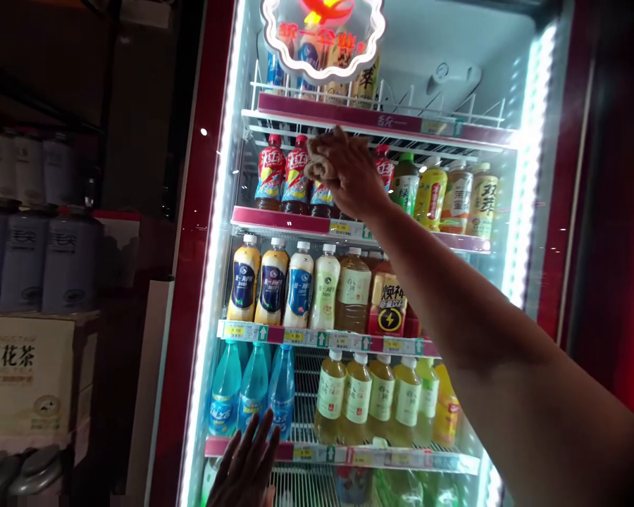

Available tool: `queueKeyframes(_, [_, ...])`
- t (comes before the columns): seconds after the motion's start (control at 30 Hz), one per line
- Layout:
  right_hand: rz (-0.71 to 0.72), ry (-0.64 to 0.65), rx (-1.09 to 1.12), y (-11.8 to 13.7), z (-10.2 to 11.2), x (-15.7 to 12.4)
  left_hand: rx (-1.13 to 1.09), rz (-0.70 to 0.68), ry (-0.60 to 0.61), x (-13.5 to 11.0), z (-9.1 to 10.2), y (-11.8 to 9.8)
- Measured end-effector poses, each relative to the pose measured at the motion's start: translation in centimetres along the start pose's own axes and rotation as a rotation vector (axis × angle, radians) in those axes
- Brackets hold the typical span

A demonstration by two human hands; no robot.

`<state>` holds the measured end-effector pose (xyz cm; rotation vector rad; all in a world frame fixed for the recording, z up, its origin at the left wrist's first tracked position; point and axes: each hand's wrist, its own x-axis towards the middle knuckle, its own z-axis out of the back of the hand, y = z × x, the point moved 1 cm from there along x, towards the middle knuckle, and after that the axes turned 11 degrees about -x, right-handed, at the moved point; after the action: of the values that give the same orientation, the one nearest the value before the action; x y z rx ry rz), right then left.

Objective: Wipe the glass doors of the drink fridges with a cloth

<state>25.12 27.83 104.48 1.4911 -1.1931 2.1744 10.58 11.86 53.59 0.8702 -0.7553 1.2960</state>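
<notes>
My right hand (353,172) reaches up from the right, its fingers pressing a bunched beige cloth (320,158) to the glass door of a lit drinks fridge (190,296). Behind it are red-labelled bottles (270,172) on the second shelf, partly covered by the hand. Low down, my left hand (246,465) is raised with fingers stretched out and nothing in it. It overlaps the blue bottles (253,387); whether it touches the glass I cannot tell.
A glowing scalloped sign (322,35) hangs at the top of the door. Pale bottles (326,285) and yellowish bottles (330,394) fill the lower shelves. On the left, grey-purple canisters (68,260) stand on a printed carton (26,380) in shadow.
</notes>
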Motion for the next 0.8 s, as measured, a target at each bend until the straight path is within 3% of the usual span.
queueKeyframes(0.1, [-0.050, 0.013, -0.012, -0.3, 0.4, -0.6, 0.038, -0.019, -0.006, 0.5, 1.0, -0.5])
queueKeyframes(0.2, [-0.011, 0.062, -0.011, -0.6, 0.9, -1.1, 0.013, -0.006, 0.015, 0.7, 1.6, -1.0])
queueKeyframes(0.43, [-0.108, 0.084, -0.035, -2.6, 1.3, -1.5, -0.015, 0.059, 0.075, 0.1, 1.2, -1.6])
queueKeyframes(0.63, [-0.029, 0.105, -0.030, -3.2, 2.1, -2.9, -0.030, 0.086, 0.080, 0.0, 1.0, -1.9])
queueKeyframes(0.8, [-0.128, 0.086, -0.078, -4.5, 2.8, -3.2, -0.026, 0.106, 0.096, 0.4, 1.4, -2.5])
